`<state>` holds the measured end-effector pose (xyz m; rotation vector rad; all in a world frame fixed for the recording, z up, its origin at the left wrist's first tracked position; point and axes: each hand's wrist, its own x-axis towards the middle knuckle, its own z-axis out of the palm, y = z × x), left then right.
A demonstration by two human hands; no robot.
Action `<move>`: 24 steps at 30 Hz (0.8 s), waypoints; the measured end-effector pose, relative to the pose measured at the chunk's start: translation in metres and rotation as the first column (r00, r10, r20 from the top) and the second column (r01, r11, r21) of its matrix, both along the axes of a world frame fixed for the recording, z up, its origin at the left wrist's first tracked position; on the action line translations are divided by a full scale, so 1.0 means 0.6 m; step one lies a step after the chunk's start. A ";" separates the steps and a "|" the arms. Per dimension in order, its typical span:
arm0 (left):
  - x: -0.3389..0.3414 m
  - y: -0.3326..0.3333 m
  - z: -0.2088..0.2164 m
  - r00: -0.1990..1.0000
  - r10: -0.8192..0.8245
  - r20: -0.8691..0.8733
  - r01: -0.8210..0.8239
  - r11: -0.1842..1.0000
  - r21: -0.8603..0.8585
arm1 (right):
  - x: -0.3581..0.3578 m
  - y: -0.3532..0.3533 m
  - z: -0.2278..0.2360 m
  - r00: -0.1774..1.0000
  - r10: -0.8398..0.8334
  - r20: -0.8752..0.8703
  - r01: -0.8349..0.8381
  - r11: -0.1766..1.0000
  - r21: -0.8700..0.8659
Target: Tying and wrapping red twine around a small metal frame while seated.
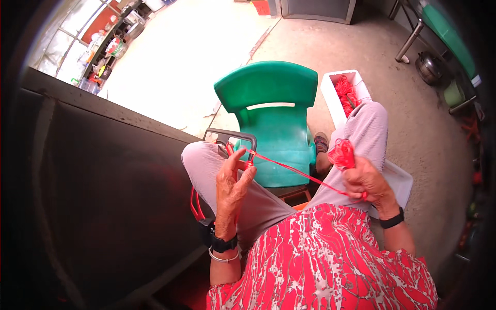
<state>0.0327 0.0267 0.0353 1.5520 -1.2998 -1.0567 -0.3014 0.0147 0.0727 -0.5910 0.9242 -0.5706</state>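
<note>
Right of the green chair (274, 129), our right hand (369, 182) clutches the red cord (341, 153), stretched across to our left hand (231, 187) by the chair's left edge, thumb and forefinger apart, grip unclear!

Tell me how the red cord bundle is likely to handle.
The red cord bundle is probably floppy, being thin loops. It looks light, held by the right hand alone. It may unravel if tugged: one strand stretches toward the left hand.
</note>
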 end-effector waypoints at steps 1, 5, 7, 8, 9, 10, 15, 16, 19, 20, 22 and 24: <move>-0.002 -0.005 0.004 0.999 -0.014 0.029 0.014 1.000 0.005 | 0.015 0.007 -0.019 0.995 0.082 -0.056 -0.082 0.997 0.004; -0.007 -0.018 0.002 0.995 -0.059 -0.076 0.066 0.994 0.088 | 0.062 0.046 -0.056 0.905 0.347 -0.247 -0.370 0.928 -0.053; -0.010 -0.017 -0.002 0.997 -0.016 -0.072 0.019 0.999 0.040 | 0.061 0.055 -0.065 0.938 0.295 -0.180 -0.304 0.952 -0.024; -0.011 -0.013 -0.004 0.997 0.005 -0.075 -0.003 1.000 0.021 | 0.061 0.059 -0.063 0.964 0.236 -0.121 -0.236 0.972 0.014; -0.012 -0.010 -0.005 0.997 0.025 -0.078 -0.025 1.000 0.001 | 0.057 0.057 -0.057 0.959 0.275 -0.065 -0.277 0.961 -0.016; -0.010 -0.008 -0.004 0.996 0.027 -0.079 -0.027 1.000 0.005 | 0.055 0.062 -0.059 0.959 0.277 -0.066 -0.278 0.961 -0.011; -0.002 -0.014 -0.008 1.000 0.001 -0.003 -0.001 1.000 -0.021 | 0.072 0.035 -0.059 0.896 0.200 -0.396 -0.237 0.971 -0.045; -0.002 -0.013 -0.010 1.000 0.002 -0.002 -0.002 1.000 -0.020 | 0.085 0.021 -0.059 0.897 0.201 -0.394 -0.237 0.970 -0.044; -0.003 -0.013 -0.009 0.994 -0.040 0.101 0.046 0.997 -0.061 | 0.142 -0.026 -0.075 0.996 0.038 -0.077 -0.055 0.971 -0.231; -0.003 -0.012 -0.008 0.998 -0.024 0.056 0.026 0.999 -0.038 | 0.171 -0.040 -0.094 0.999 0.033 -0.043 -0.044 0.957 -0.288; -0.003 -0.007 -0.003 1.000 0.004 0.013 -0.004 1.000 -0.017 | 0.233 -0.059 -0.107 0.997 0.073 0.029 -0.064 0.969 -0.237; -0.007 -0.006 -0.003 0.999 0.028 -0.029 -0.028 1.000 -0.012 | 0.255 -0.065 -0.112 0.989 0.107 0.099 -0.088 0.979 -0.184</move>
